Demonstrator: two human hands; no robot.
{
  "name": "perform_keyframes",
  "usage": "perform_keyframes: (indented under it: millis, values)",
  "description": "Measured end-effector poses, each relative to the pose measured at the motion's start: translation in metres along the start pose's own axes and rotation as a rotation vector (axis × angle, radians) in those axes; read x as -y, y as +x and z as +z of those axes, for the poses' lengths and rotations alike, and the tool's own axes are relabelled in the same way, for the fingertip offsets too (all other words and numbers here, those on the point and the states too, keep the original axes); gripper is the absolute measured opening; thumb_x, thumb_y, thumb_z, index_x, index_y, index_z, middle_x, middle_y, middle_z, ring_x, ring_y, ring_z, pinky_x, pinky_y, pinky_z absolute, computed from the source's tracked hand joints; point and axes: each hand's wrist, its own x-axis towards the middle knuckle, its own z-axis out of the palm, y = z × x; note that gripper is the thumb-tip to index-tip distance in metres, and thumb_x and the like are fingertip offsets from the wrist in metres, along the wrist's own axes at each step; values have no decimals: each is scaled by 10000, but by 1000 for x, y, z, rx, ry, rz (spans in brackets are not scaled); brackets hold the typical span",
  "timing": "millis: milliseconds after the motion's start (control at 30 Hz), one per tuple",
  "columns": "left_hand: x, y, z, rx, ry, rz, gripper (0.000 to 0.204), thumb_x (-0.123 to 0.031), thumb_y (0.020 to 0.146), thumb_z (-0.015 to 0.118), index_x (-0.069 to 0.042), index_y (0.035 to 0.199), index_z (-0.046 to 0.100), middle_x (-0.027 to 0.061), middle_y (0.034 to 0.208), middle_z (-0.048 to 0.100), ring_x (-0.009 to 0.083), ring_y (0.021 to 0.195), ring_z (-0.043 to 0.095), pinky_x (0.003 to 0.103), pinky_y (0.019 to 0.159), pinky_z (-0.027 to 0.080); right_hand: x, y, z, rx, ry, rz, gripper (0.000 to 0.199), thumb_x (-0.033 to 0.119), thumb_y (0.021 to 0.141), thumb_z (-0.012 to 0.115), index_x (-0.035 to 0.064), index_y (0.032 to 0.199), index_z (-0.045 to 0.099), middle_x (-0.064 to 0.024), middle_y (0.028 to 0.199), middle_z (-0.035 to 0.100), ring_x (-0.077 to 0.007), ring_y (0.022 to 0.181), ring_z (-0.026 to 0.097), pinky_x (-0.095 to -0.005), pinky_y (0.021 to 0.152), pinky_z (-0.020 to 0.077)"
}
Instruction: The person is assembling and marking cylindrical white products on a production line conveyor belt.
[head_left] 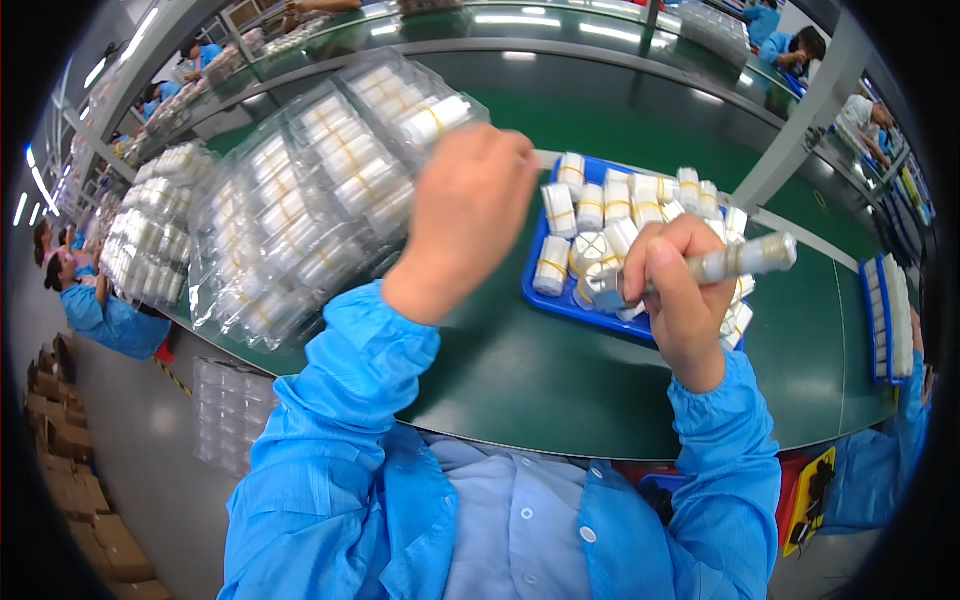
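My left hand (468,215) grips the near end of a clear plastic blister tray (320,185) filled with rows of white rolls banded in yellow, lifted and tilted over the green table (540,380); the tray looks blurred. My right hand (680,290) is shut on a single clear-wrapped white roll (740,260), held above a blue tray (560,300). That blue tray holds several loose white banded rolls (610,215).
A stack of filled clear trays (150,240) stands at the left of the table. Empty clear trays (225,410) sit on the floor, cardboard boxes (70,460) further left. Another blue tray (885,315) lies at the right. People in blue coats (100,310) work nearby.
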Motion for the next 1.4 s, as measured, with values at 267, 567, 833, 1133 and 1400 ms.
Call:
perform_keyframes:
  millis: [267, 567, 833, 1133, 1400]
  values:
    - [6, -18, 95, 376, -242, -443, 611, -344, 799, 740, 69, 1185, 510, 235, 1124, 597, 346, 978, 637, 415, 838, 514, -7, 10, -5, 24, 4, 121, 93, 91, 893, 556, 30, 841, 508, -49, 723, 587, -87, 667, 521, -248, 625, 441]
    - [1, -49, 34, 163, -639, -246, 438, -34, 761, 749, -54, 1161, 572, 57, 1086, 576, 146, 970, 577, 282, 826, 485, -1, 15, -9, 35, -50, 261, 90, 112, 883, 571, 43, 846, 525, -78, 807, 646, -93, 729, 569, -230, 661, 456]
    - [-2, -91, -41, 118, -721, -270, 431, 43, 683, 783, -45, 1074, 626, 80, 1055, 568, 166, 909, 590, 287, 785, 485, -5, 4, 10, 134, -135, 196, 98, 127, 885, 572, 45, 843, 540, -61, 798, 652, -57, 656, 521, -210, 563, 415]
    - [-1, -108, -12, 410, -615, -207, 393, -151, 693, 842, -77, 1042, 676, 56, 966, 538, 167, 818, 552, 283, 624, 481, -24, 10, 2, 48, -219, 256, 175, 150, 916, 582, 40, 782, 557, -18, 706, 591, -71, 652, 525, -240, 595, 426]
    - [-19, -123, 2, 479, -668, -52, 447, -136, 717, 802, -28, 1097, 594, 96, 905, 527, 257, 821, 532, 353, 687, 467, -25, -11, 23, 203, -94, 286, 230, 115, 912, 603, 49, 696, 560, 17, 626, 559, -40, 608, 505, -232, 538, 396]
